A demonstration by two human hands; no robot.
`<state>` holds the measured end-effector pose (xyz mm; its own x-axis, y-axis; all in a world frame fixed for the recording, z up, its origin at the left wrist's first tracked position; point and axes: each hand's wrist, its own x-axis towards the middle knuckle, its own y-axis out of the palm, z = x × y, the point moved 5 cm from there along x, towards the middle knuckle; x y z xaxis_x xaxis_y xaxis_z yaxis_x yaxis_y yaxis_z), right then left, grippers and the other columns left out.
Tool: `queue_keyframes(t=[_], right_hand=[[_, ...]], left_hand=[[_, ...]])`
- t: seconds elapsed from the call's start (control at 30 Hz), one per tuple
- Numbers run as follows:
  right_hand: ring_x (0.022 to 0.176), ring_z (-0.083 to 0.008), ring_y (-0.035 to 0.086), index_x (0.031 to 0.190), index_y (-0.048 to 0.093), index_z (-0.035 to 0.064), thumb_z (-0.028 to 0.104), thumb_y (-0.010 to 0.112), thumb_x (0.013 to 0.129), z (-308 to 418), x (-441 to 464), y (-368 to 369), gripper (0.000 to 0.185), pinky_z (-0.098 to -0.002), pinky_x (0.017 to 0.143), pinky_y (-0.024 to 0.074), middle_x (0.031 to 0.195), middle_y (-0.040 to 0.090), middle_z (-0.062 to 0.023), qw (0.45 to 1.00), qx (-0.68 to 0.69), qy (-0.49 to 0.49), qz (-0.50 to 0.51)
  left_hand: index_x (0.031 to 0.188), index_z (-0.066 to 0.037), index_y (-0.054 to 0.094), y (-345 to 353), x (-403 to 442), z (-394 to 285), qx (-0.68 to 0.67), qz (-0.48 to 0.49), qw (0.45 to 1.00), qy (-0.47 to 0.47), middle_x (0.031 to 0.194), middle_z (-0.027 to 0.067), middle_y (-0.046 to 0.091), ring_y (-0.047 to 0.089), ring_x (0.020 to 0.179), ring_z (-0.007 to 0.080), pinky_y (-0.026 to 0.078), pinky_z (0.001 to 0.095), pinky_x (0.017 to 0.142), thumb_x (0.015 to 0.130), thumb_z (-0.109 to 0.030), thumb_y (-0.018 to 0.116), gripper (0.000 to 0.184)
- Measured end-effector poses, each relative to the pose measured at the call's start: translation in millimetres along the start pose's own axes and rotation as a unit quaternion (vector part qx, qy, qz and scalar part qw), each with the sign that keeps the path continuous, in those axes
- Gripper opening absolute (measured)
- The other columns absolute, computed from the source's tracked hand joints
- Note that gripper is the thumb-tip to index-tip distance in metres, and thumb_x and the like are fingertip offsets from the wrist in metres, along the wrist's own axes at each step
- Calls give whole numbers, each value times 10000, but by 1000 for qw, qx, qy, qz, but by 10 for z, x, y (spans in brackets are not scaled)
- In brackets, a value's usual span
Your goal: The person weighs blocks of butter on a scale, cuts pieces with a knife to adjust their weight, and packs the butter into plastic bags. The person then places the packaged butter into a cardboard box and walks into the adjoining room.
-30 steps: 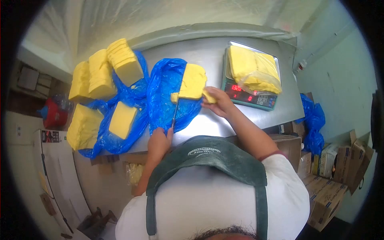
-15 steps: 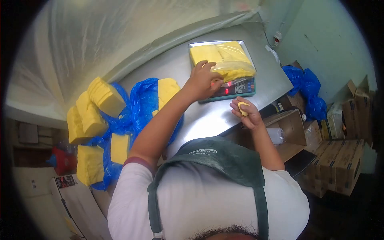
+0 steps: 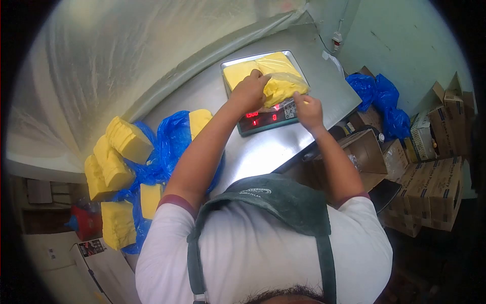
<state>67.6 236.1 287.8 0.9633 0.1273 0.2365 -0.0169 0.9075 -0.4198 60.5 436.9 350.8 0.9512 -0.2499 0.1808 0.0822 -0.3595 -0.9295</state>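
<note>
A clear plastic bag (image 3: 286,81) with yellow butter-like blocks (image 3: 242,74) in it lies on the metal pan of a digital scale (image 3: 263,121). Red digits glow on the scale's display. My left hand (image 3: 249,92) is closed on the near left edge of the bag's mouth. At the right corner of that mouth, my right hand (image 3: 310,112) pinches the plastic, with a small bit of yellow showing at its fingers. Crumpled yellow pieces (image 3: 279,91) show through the bag between my hands.
Several large yellow blocks (image 3: 119,169) stand at the left on blue plastic sheeting (image 3: 173,134). The metal table (image 3: 258,157) runs under the scale. Cardboard boxes (image 3: 430,195) and blue bags (image 3: 395,109) are at the right. A plastic sheet (image 3: 126,55) hangs behind the table.
My right hand has moved up from beside the scale, where it held a small yellow piece, to the bag's mouth. My left hand still holds the bag, and the view has shifted slightly.
</note>
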Motion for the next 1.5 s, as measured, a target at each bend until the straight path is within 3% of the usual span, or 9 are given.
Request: queue_keyframes(t=[0.1,0.13,0.23,0.73,0.97,1.07,1.23,1.37,1.5], right_hand=[[730,-320,645,921,655,12,371,622,936,222,156,219,360,-418,676,502,767,622,-157,961,-106,-257,3],[997,-347,616,1134,620,24,295,605,935,320,173,287,336,-419,822,493,1007,636,-179,946,-160,-283,13],[1120,-337,571,1256,558,40,251,574,947,259,260,446,375,-425,919,469,1173,606,-176,898,-257,-356,-19],[1273,-320,525,1408,454,-10,414,367,996,-90,436,611,597,-485,1101,342,1363,552,-205,896,-370,-200,144],[1257,-351,528,1411,448,-10,329,399,971,-87,367,540,557,-491,1092,357,1352,557,-211,893,-350,-242,147],[1223,-365,549,1349,515,-17,248,475,945,-84,377,424,485,-465,1061,400,1308,583,-215,954,-146,-166,204],[1157,-382,594,1290,587,40,134,562,904,28,47,335,398,-436,989,475,1288,609,-183,909,-274,-313,19],[994,-319,670,1161,659,33,67,581,845,52,-453,242,327,-415,930,510,1105,687,-172,887,-253,-375,-89],[812,-288,714,1084,694,31,25,586,829,-234,-651,219,277,-389,785,560,915,729,-134,949,-159,-252,-106]], left_hand=[[1332,-99,549,-9,2,21,21,8,1000,3,1246,191,537,597,1082,362,517,437,908,781,-68,580,553],[1336,-101,548,-26,-3,12,27,13,1000,2,1239,190,540,596,1082,359,516,438,909,779,-69,584,558],[1340,-105,547,-65,-33,-11,40,16,999,-4,1226,183,547,595,1082,354,514,441,909,779,-71,587,563],[1315,-70,560,8,-30,-44,30,-13,999,9,1239,169,562,586,1097,342,494,437,905,764,-33,599,553],[1264,-120,625,-96,-169,-68,27,22,999,-6,1257,167,563,552,1157,343,464,445,964,780,-42,600,490],[1230,-135,656,-224,-372,0,-71,-55,993,77,1277,167,562,533,1174,343,426,439,1015,796,-58,598,444],[1246,-119,637,-618,-935,260,-116,-182,974,64,1252,158,586,547,1167,313,418,415,1013,819,-57,586,435],[1310,-95,589,-614,-1645,639,-263,-212,934,-116,1149,151,636,608,1045,266,481,367,924,858,-50,553,456],[1329,-56,570,-333,-2358,954,-295,-228,902,-217,1097,99,673,633,969,180,489,307,885,911,-41,530,420]])
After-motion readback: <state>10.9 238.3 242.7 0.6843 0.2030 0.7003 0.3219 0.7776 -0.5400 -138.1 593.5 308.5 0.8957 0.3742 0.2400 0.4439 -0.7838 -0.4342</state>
